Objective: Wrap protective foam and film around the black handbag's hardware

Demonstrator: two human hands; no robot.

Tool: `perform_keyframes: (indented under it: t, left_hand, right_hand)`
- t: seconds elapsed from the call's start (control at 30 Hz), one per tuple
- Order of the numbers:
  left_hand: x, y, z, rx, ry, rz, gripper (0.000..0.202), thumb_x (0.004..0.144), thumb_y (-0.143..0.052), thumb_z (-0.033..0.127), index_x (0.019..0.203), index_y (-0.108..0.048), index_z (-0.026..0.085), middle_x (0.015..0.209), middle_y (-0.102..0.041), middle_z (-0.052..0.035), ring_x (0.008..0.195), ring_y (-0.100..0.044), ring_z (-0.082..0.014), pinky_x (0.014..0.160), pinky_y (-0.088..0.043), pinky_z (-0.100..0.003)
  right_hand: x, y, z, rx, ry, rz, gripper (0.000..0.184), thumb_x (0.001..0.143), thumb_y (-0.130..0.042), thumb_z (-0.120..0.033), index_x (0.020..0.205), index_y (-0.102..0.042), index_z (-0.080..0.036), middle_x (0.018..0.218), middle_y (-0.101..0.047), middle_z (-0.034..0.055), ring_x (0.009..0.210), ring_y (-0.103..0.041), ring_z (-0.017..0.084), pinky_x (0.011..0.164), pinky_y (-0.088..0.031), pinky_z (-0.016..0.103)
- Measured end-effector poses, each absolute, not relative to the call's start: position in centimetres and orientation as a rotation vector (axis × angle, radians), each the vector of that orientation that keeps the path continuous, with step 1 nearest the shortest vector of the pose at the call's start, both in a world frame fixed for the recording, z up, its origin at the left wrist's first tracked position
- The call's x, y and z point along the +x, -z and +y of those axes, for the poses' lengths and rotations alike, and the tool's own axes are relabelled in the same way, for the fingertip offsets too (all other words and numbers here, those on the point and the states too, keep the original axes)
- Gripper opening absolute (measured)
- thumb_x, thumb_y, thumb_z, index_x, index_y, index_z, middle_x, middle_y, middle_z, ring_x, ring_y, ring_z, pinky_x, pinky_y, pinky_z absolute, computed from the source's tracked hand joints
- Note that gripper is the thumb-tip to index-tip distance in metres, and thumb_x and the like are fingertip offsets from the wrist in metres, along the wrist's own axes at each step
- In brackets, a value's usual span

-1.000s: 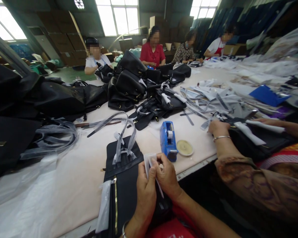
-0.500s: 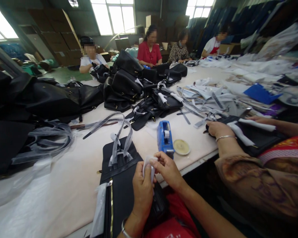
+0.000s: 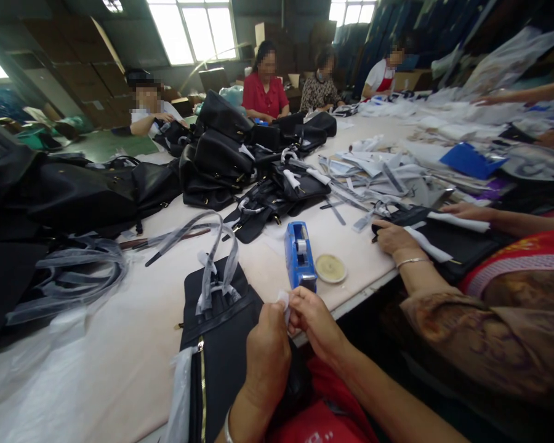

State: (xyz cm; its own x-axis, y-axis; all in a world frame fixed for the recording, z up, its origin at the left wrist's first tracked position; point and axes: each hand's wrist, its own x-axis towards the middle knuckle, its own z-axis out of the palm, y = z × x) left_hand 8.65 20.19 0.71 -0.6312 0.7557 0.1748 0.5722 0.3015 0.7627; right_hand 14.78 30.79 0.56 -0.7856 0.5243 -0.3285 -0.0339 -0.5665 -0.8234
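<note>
My left hand (image 3: 268, 354) is closed on a small piece of white wrapping (image 3: 283, 299), thin and soft-looking. The fingers of my right hand (image 3: 316, 321) pinch its other side, and both hands hide most of it. Below them a black bag (image 3: 226, 357) lies on the table, with a gold zip (image 3: 202, 384) down its side. Clear film covers its strap (image 3: 206, 277), which loops up at the top. A white wrapped piece (image 3: 181, 391) hangs along the bag's left edge. Just beyond my right hand stands a blue tape dispenser (image 3: 300, 261).
A round yellowish dish (image 3: 331, 269) sits beside the dispenser. Black bags (image 3: 216, 160) are heaped ahead, film-wrapped straps (image 3: 87, 261) lie left. A co-worker's hand (image 3: 397, 240) handles another bag (image 3: 461, 237) at right. Several people sit across the table (image 3: 133, 332).
My left hand has turned over and closed further round the white wrapping, so less of it shows. The whole view has shifted slightly.
</note>
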Motion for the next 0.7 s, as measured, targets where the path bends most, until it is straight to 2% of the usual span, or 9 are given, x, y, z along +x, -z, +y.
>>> perform_keyframes:
  t: [0.1, 0.2, 0.3, 0.37, 0.47, 0.6, 0.7]
  left_hand:
    - [8.7, -0.6, 20.3, 1.31, -1.111, 2.409, 0.022, 0.095, -0.034, 0.022, 0.099, -0.055, 0.02, 0.083, -0.057, -0.0063, 0.066, -0.055, -0.017, 0.058, -0.035, -0.026]
    - [8.9, -0.5, 20.3, 1.356, -1.01, 2.409, 0.026, 0.094, -0.034, 0.021, 0.106, -0.057, 0.02, 0.088, -0.059, -0.008, 0.066, -0.056, -0.0181, 0.056, -0.036, -0.026]
    - [9.1, -1.0, 20.1, 1.262, -1.155, 2.237, 0.029, 0.092, -0.041, 0.024, 0.118, -0.054, 0.023, 0.104, -0.062, -0.0108, 0.084, -0.062, -0.0223, 0.068, -0.045, -0.029]
    - [9.1, -1.5, 19.9, 0.992, -1.376, 2.035, 0.034, 0.091, -0.046, 0.032, 0.124, -0.05, 0.022, 0.11, -0.064, -0.0117, 0.094, -0.063, -0.0239, 0.078, -0.048, -0.032]
    - [8.7, -1.7, 19.9, 0.546, -1.586, 1.79, 0.045, 0.087, -0.054, 0.043, 0.124, -0.047, 0.018, 0.097, -0.069, -0.0103, 0.084, -0.067, -0.0223, 0.075, -0.051, -0.033]
    - [8.3, -1.3, 20.1, 0.327, -1.6, 1.602, 0.04, 0.08, -0.064, 0.045, 0.105, -0.056, 0.015, 0.086, -0.07, -0.0072, 0.068, -0.066, -0.0165, 0.06, -0.05, -0.025]
    - [8.3, -1.3, 20.1, 0.247, -1.612, 1.62, 0.039, 0.079, -0.065, 0.045, 0.101, -0.055, 0.014, 0.083, -0.069, -0.0062, 0.061, -0.063, -0.0127, 0.055, -0.048, -0.021]
  right_hand:
    - [15.3, -1.0, 30.7, -0.739, -2.304, -1.352, 0.034, 0.087, -0.054, -0.05, 0.083, -0.047, -0.017, 0.058, -0.052, -0.0034, 0.051, -0.054, 0.012, 0.053, -0.046, 0.025]
    - [15.6, -0.6, 31.0, -0.789, -2.165, -1.486, 0.034, 0.083, -0.062, -0.046, 0.092, -0.05, -0.016, 0.062, -0.055, -0.0032, 0.052, -0.054, 0.011, 0.052, -0.046, 0.024]
    - [15.8, 0.3, 31.4, -0.812, -2.064, -1.585, 0.03, 0.086, -0.058, -0.044, 0.094, -0.052, -0.016, 0.059, -0.053, -0.0041, 0.051, -0.053, 0.011, 0.05, -0.043, 0.022]
    - [15.9, 0.6, 31.4, -0.797, -2.024, -1.661, 0.029, 0.088, -0.055, -0.044, 0.097, -0.052, -0.016, 0.058, -0.053, -0.0042, 0.051, -0.054, 0.011, 0.05, -0.043, 0.021]
    - [15.9, 0.3, 30.9, -0.775, -1.958, -1.765, 0.029, 0.091, -0.05, -0.044, 0.102, -0.052, -0.017, 0.061, -0.056, -0.0032, 0.051, -0.056, 0.012, 0.05, -0.044, 0.022]
    - [16.1, -0.7, 32.0, -0.731, -1.751, -2.025, 0.023, 0.09, -0.053, -0.04, 0.098, -0.058, -0.019, 0.072, -0.061, -0.0003, 0.059, -0.056, 0.012, 0.055, -0.043, 0.023]
    - [16.6, -0.6, 35.7, -0.894, -1.329, -2.096, 0.025, 0.091, -0.049, -0.041, 0.088, -0.061, -0.019, 0.074, -0.061, 0.0015, 0.066, -0.056, 0.014, 0.062, -0.042, 0.025]
